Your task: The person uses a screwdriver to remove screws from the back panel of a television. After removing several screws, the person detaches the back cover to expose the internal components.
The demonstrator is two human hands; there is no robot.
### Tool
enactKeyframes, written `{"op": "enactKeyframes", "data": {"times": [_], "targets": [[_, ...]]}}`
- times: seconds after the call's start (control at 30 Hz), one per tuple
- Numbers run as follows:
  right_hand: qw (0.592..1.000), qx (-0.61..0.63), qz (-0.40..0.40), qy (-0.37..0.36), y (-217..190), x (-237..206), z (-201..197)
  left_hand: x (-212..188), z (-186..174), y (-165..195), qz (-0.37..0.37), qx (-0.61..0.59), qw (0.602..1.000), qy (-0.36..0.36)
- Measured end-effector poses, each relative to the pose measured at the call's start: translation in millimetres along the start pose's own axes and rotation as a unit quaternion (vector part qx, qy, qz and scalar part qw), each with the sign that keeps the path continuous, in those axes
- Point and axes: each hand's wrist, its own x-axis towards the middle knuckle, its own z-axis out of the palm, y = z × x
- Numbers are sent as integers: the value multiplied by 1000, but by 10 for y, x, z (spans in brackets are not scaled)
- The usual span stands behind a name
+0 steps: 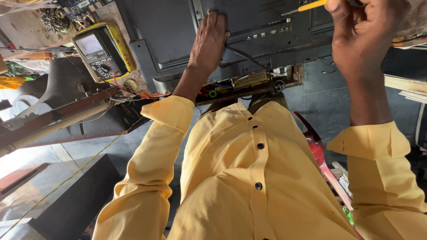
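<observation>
1. The left hand lies palm down on the large dark grey plastic back cover of a flat-screen television, its fingers stretched out flat and relaxed, gripping nothing.
2. The television back cover lies across the cluttered wooden table in front of the person, reaching from the middle of the view to the upper right edge.
3. The right hand is raised over the right part of the cover, its fingers curled tight around the yellow-handled screwdriver.
4. Only the yellow handle and a short piece of the metal shaft show, pointing left from the fist near the top edge; where the tip sits cannot be made out.
5. A thin black cable runs out from under the left hand across the cover toward the table edge.
6. A yellow-cased multimeter with a grey display and round dial lies to the left of the cover, well apart from both hands.
7. A red wire runs just below the meter.
8. Both forearms come out of rolled yellow shirt sleeves.
9. A red plastic chair edge shows beside the person's right side, above the dark tiled floor.
</observation>
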Motion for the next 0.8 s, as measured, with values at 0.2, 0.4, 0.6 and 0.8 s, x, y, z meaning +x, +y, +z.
{"op": "enactKeyframes", "data": {"times": [0.2,0.4,0.6,0.8], "targets": [[998,16,-53,9,-172,-105,80,64,-69,-55,-22,-67,997,-34],[997,68,-12,38,-348,-296,183,95,18,34,-62,-41,997,-13],[998,20,5,60,-367,-322,191,55,229,98,-100,17,995,-2],[990,-120,-64,44,-200,-82,165,79,271,-41,-53,-38,995,78]]}}
